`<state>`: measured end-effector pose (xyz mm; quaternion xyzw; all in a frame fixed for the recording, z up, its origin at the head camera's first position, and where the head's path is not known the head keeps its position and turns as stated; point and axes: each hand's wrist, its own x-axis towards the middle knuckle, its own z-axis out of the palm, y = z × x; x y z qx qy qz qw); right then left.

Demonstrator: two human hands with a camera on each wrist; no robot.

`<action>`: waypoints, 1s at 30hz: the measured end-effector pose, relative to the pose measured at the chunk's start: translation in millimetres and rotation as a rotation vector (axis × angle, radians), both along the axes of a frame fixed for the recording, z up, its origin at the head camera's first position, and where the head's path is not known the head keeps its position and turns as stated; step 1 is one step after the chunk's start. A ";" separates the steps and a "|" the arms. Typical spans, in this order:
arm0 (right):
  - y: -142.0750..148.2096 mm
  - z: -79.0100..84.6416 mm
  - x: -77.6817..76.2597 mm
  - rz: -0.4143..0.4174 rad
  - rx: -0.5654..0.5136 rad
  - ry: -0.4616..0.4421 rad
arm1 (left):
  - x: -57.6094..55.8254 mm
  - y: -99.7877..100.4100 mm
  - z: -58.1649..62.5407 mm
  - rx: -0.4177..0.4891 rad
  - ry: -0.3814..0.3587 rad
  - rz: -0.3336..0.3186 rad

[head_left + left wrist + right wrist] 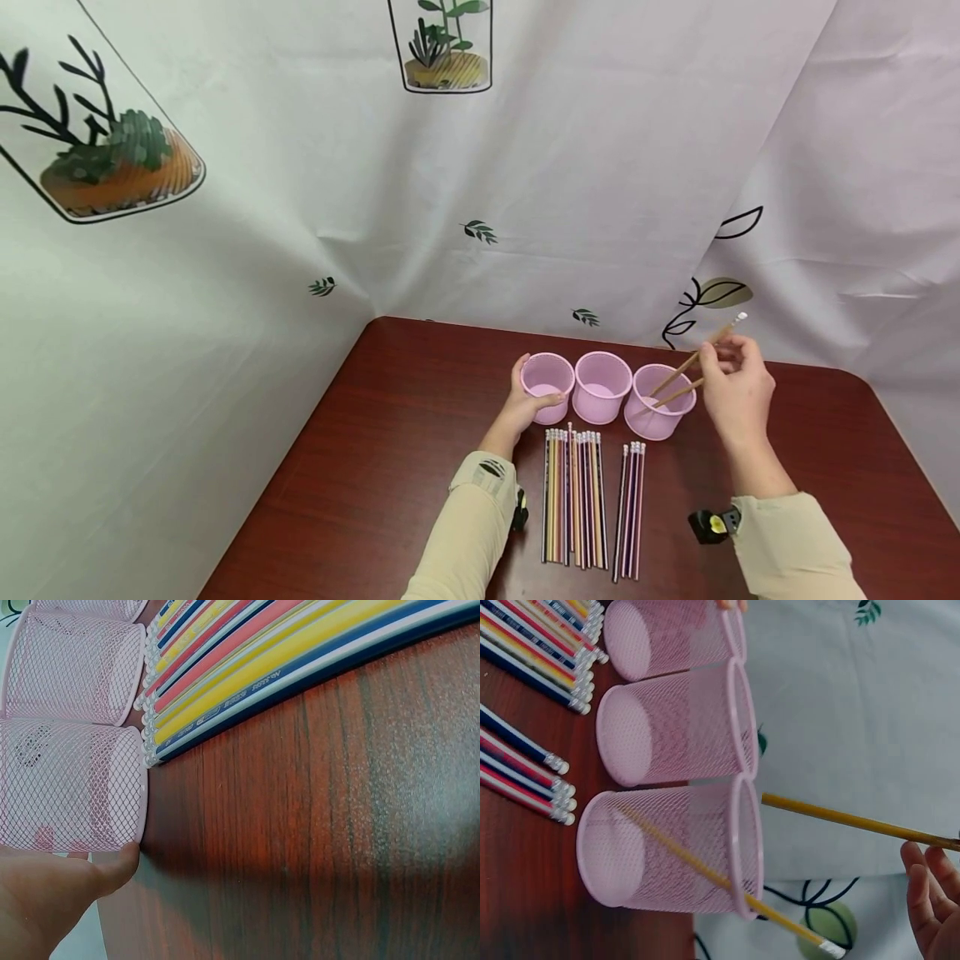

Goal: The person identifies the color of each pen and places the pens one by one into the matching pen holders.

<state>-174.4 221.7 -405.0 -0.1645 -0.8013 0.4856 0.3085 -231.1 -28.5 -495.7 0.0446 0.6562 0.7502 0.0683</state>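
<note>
Three pink mesh pencil cups stand side by side: a left cup (548,379), a middle cup (602,387) and a right cup (651,425). My left hand (525,408) grips the left cup, thumb across its near side. A yellow pencil (840,817) is pinched by my right hand (738,396), its eraser end up and its lower end just above the right cup's mouth. Another yellow pencil (697,862) leans inside that cup, eraser end out past the rim. Part of the right hand lies outside the right wrist view.
Nearer me on the dark wooden table (360,467) lies a wide row of striped and coloured pencils (573,500), erasers toward the cups. A smaller group of pencils (630,512) lies to its right. A white printed cloth (585,208) hangs behind the table.
</note>
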 end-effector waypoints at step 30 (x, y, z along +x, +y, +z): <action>21.1 -62.0 -3.1 -0.063 -0.164 -0.172 | -12.1 3.6 -27.7 -0.081 -0.001 0.031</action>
